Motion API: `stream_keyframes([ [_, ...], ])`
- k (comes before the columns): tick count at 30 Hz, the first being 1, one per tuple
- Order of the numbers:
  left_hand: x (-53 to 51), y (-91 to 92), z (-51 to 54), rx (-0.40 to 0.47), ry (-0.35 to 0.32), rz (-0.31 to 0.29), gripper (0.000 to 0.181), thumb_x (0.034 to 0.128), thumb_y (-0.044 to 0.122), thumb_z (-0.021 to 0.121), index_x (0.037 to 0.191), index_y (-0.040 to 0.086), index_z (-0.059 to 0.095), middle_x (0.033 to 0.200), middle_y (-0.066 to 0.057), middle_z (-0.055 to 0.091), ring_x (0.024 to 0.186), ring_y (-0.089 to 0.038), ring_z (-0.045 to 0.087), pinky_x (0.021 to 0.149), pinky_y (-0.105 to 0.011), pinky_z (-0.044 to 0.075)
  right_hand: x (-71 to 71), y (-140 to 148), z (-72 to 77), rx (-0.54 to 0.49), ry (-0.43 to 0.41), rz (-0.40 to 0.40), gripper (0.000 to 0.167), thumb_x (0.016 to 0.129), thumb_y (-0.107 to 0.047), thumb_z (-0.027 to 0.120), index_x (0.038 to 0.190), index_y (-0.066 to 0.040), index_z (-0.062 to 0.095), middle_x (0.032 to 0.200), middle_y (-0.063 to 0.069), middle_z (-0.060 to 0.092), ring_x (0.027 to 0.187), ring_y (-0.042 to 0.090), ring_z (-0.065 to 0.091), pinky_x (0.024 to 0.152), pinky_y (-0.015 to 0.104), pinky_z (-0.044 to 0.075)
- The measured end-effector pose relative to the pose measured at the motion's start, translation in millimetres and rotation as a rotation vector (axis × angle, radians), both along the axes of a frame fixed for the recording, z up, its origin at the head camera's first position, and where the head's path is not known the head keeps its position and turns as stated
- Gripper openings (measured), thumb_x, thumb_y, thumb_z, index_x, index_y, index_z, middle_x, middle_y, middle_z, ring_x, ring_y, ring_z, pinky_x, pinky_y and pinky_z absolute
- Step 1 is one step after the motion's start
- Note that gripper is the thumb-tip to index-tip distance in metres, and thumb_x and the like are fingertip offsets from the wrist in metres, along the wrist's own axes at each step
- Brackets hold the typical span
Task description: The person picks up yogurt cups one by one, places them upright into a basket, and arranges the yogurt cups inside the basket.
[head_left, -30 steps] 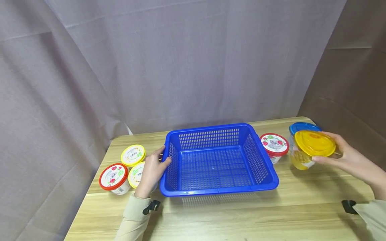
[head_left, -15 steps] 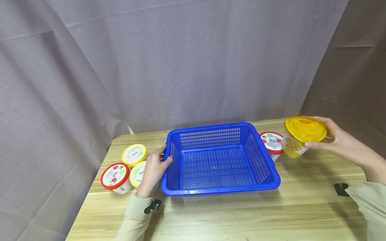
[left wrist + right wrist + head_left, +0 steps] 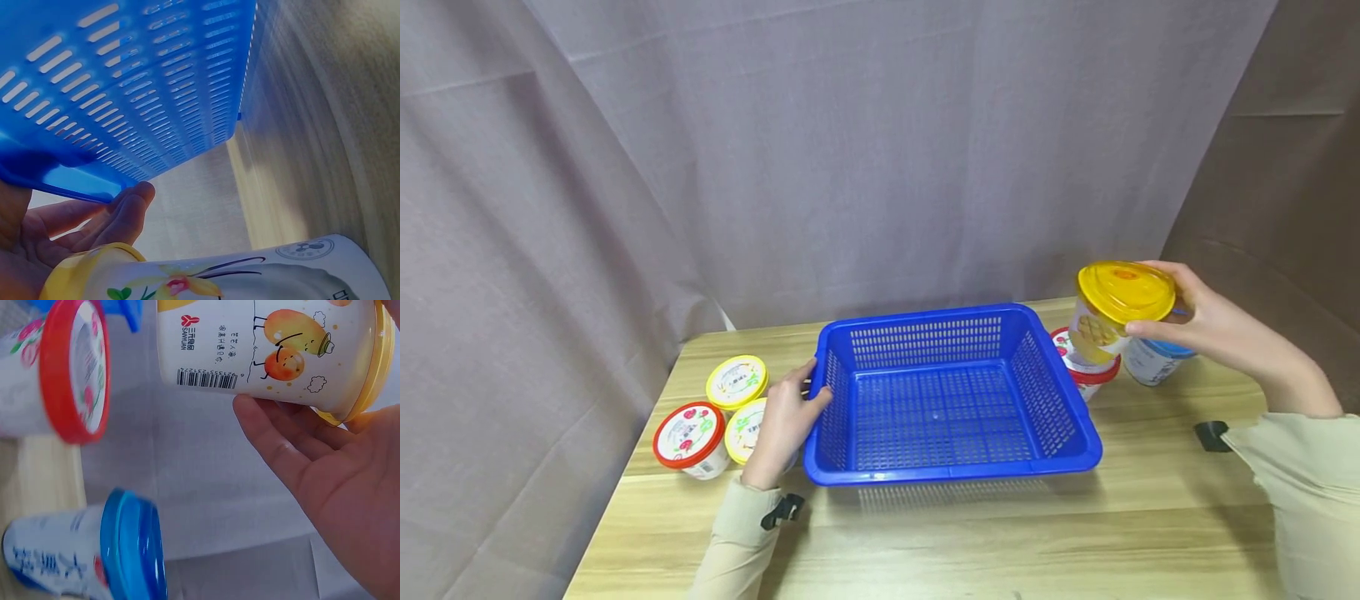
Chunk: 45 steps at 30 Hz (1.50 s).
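Note:
A blue plastic basket [image 3: 940,417] with slotted walls stands mid-table. My left hand [image 3: 786,425] holds its left rim, the thumb over the edge and the fingers outside, under the lip in the left wrist view. Off the table, my right hand [image 3: 1195,321] grips a yellow-lidded yogurt cup [image 3: 1093,333] near its lid, slightly tilted, to the right of the basket. Fruit drawings and a barcode show on this cup in the right wrist view. Partly hidden behind it is a red-lidded cup [image 3: 1093,379]. A blue-lidded cup [image 3: 1150,362] stands under the right hand.
Left of the basket stand a red-lidded tub [image 3: 688,437] and two yellow-lidded tubs, one farther back [image 3: 736,383] and one partly covered by the left hand [image 3: 745,431]. A grey curtain [image 3: 880,167] hangs behind the wooden table [image 3: 940,550].
My right hand has lifted the yellow-lidded yogurt cup and carried it left toward the basket, uncovering the blue-lidded cup. My left hand stays on the basket rim.

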<state>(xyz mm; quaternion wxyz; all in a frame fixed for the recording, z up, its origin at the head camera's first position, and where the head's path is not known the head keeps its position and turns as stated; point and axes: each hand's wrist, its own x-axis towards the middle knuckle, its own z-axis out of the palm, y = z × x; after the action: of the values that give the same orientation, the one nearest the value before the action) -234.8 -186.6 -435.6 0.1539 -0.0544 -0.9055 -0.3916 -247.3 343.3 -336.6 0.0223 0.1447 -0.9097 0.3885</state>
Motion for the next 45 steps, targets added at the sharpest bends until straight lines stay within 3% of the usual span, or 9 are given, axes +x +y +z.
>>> stream_keyframes([
  [4,-0.1,1.4,0.5,0.007,-0.001,-0.002,0.058,0.0867,0.015,0.071,0.139,-0.005,0.056,0.124,-0.024,0.066,0.104,-0.034,0.069,0.086,-0.045,0.059,-9.4,-13,5.3,-0.007,-0.016,0.028,0.085,0.096,-0.023,0.069,0.159,-0.015,0.012,0.151,0.020,0.030,0.120,0.027,0.041,0.080,0.003,0.037],
  [9,-0.1,3.4,0.7,0.026,-0.004,-0.010,0.058,0.0869,0.014,0.071,0.139,-0.006,0.056,0.123,-0.024,0.066,0.103,-0.034,0.069,0.085,-0.043,0.060,-18.7,-34,11.5,-0.017,0.001,0.066,0.084,0.096,-0.023,0.070,0.158,-0.017,0.015,0.149,0.015,0.034,0.120,0.024,0.044,0.084,0.005,0.037],
  [17,-2.4,7.3,-0.2,0.035,0.006,-0.005,0.057,0.0872,0.013,0.071,0.139,-0.006,0.056,0.122,-0.024,0.066,0.102,-0.033,0.069,0.084,-0.043,0.060,-35.3,-68,23.3,-0.049,0.004,0.149,0.083,0.094,-0.022,0.072,0.158,-0.021,0.017,0.146,0.013,0.039,0.121,0.030,0.050,0.090,0.010,0.040],
  [29,-3.2,14.1,-2.1,0.047,0.002,-0.005,0.057,0.0870,0.014,0.071,0.139,-0.004,0.057,0.124,-0.023,0.066,0.103,-0.034,0.069,0.084,-0.044,0.060,-51.9,-115,26.5,-0.135,-0.027,0.240,0.082,0.092,-0.023,0.075,0.155,-0.024,0.024,0.143,0.006,0.046,0.124,0.024,0.051,0.093,0.016,0.046],
  [38,-2.1,14.9,-3.0,0.054,0.003,0.000,0.057,0.0869,0.014,0.071,0.139,-0.004,0.057,0.124,-0.023,0.066,0.103,-0.034,0.069,0.084,-0.044,0.060,-68.7,-156,21.5,-0.172,-0.051,0.344,0.082,0.089,-0.024,0.078,0.153,-0.020,0.027,0.140,0.008,0.050,0.126,0.028,0.052,0.108,0.049,0.042],
  [45,-4.9,16.0,-3.6,0.045,0.007,-0.003,0.057,0.0870,0.014,0.071,0.139,-0.005,0.057,0.123,-0.023,0.066,0.102,-0.033,0.070,0.082,-0.043,0.060,-79.4,-184,20.1,-0.219,-0.054,0.447,0.081,0.087,-0.019,0.079,0.152,-0.017,0.030,0.137,0.010,0.054,0.122,0.027,0.056,0.108,0.050,0.043],
])
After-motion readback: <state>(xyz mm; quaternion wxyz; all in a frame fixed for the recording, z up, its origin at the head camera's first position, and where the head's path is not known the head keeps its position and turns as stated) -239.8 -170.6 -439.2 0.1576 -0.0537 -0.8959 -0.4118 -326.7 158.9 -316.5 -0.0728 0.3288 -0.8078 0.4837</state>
